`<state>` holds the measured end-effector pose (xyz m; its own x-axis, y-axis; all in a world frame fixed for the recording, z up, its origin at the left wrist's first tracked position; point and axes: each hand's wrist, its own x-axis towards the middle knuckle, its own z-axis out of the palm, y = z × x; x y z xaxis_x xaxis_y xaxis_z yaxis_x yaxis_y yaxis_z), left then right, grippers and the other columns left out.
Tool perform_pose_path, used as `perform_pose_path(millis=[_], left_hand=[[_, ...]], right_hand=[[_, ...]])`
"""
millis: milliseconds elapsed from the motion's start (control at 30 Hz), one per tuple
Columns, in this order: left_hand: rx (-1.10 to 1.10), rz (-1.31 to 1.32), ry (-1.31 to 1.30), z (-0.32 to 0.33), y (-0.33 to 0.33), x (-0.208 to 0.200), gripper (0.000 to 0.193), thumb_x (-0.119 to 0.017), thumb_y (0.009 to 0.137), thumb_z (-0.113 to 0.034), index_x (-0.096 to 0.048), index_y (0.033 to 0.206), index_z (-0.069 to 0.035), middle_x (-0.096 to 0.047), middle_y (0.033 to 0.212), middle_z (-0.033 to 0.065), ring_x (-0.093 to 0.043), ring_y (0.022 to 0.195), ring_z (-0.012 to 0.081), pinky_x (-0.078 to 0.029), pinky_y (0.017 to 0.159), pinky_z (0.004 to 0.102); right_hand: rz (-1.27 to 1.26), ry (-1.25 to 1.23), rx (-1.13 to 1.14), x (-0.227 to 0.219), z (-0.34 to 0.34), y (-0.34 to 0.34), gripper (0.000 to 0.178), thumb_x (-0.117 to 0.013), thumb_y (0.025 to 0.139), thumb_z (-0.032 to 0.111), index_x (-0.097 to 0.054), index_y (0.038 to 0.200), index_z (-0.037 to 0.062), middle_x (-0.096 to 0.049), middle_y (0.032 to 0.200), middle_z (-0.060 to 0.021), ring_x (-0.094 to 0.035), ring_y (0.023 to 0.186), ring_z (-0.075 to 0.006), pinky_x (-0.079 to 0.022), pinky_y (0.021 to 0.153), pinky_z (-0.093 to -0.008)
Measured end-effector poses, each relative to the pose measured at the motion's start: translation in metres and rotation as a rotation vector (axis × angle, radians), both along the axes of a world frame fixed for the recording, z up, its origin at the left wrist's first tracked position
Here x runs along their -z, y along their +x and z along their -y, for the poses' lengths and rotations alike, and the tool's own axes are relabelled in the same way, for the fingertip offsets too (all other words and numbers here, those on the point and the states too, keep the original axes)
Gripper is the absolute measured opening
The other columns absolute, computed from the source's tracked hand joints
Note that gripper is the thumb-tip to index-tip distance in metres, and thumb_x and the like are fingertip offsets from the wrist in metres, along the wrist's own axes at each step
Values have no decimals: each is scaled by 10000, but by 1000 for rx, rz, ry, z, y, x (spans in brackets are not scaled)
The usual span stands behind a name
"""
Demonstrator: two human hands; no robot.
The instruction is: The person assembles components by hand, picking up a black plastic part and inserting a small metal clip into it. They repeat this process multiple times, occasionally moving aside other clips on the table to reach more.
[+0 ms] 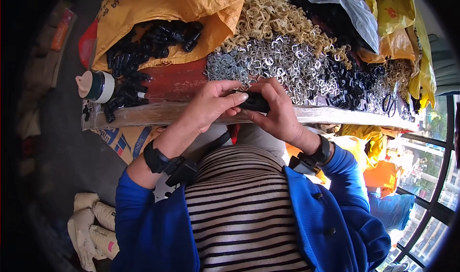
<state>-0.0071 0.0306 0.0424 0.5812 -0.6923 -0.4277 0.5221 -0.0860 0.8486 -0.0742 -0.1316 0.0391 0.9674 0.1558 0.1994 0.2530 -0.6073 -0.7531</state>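
Both my hands meet over the table's front edge, around a small black plastic part [257, 102] with a rounded, smooth body. My right hand [280, 110] grips it, thumb below and fingers above. Against its left end, the thumb and fingers of my left hand [213, 102] are pinched together; whether they also hold some tiny piece is hidden. Just beyond my fingers lie a heap of bent silver metal clips [292, 66] and a smaller pile of grey screw-like pieces [224, 67]. Loose black plastic parts [128, 87] are heaped left of my left hand.
An orange woven sack [177, 3] spills black parts at the far left. Beige plastic pieces [275, 18] are piled behind the clips, with black pieces [352, 87] to the right. A white and green jar [102, 87] stands at the table's left corner. Yellow bags [397, 18] hang at far right.
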Motion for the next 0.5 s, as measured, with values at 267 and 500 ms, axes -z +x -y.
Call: perform_pose_path(millis=[267,500], left_hand=[[11,34,-133,4,0,-10,591,-618,707,-111,-303,1182,44,-534,843,61,-500,645,69,-433,544,177],[-15,-46,-148,3,-6,-1,598,-611,676,-64,-314,1191,2,-515,948,81,-516,734,99,-444,586,197]], right_hand=[[-68,270,-597,-24,25,27,710,-643,594,397,-401,1110,-26,-410,1113,-173,-374,1061,-299,-296,886,-385],[-83,404,-609,-11,20,27,666,-583,614,424,-436,1072,-37,-457,1065,-171,-433,1004,-296,-313,870,-371]])
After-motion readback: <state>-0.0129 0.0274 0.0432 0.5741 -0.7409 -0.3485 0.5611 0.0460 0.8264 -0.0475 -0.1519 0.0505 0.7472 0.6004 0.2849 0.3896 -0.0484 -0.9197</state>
